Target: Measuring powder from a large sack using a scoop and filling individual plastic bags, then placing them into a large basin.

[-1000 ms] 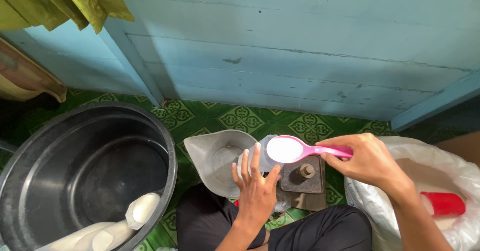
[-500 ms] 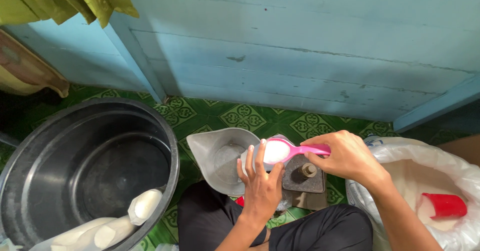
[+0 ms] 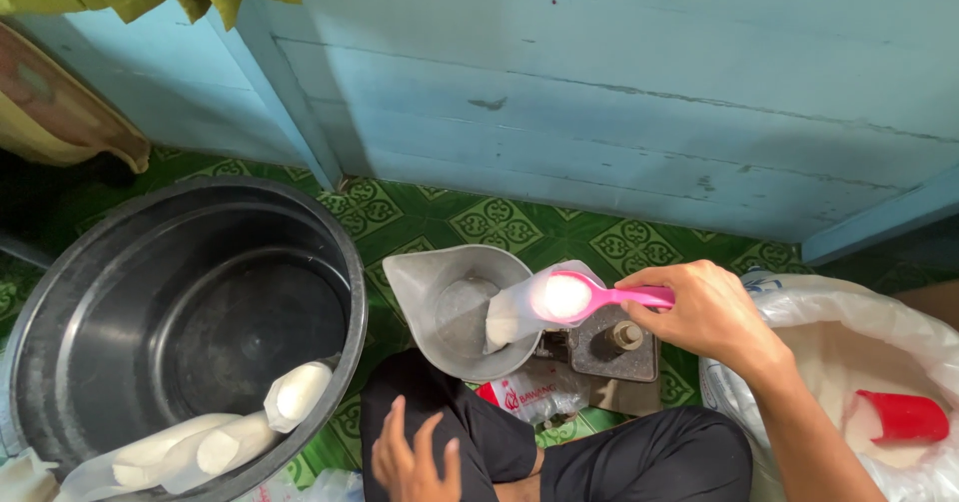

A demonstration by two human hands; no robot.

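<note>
Soft, even daylight, sharp through the middle of the view.
The blue plank wall (image 3: 619,92) is evenly lit; the white contents of the pink spoon (image 3: 564,297) glare to blank white. The black tub (image 3: 190,322) interior falls dim, and the left hand (image 3: 415,457) is slightly blurred.

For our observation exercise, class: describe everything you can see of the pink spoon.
The pink spoon looks like glossy plastic, with a rounded bowl heaped with white powder and a flat handle. It lies roughly level, bowl to the left, over the metal scale pan, inside or against a clear plastic bag. The right hand grips its handle end.
</note>
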